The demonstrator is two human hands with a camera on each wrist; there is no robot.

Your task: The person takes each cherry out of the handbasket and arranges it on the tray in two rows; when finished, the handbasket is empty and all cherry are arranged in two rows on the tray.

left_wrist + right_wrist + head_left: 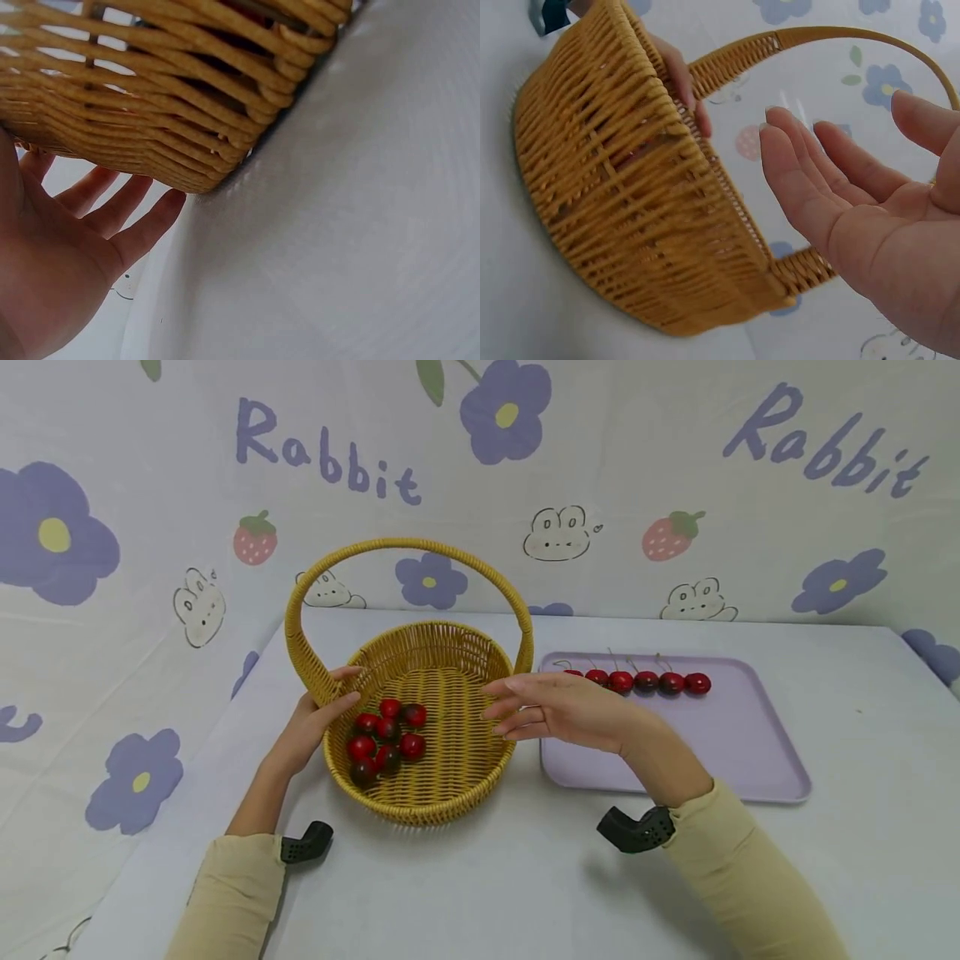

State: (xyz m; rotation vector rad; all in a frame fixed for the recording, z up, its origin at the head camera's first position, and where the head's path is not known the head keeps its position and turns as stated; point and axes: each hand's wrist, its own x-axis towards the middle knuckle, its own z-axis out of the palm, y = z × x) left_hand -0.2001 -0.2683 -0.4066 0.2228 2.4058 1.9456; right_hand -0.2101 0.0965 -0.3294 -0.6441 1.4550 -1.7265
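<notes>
A yellow wicker basket (465,768) with a tall arched handle holds several dark red cherries (387,729) at its left side. My left hand (309,727) is at the basket's left rim by the handle's foot, thumb over the rim; in the left wrist view the fingers of that hand (67,247) lie spread against the woven wall (142,112). Over the basket's right rim hovers my right hand (573,710), fingers loosely extended and holding nothing. The right wrist view shows this hand (870,202) apart from the basket wall (645,217).
Right of the basket lies a lilac tray (750,752), with a row of several stemmed cherries (646,683) along its back edge. Behind the white table (465,893) hangs a cloth (615,410) printed with flowers, rabbits and strawberries.
</notes>
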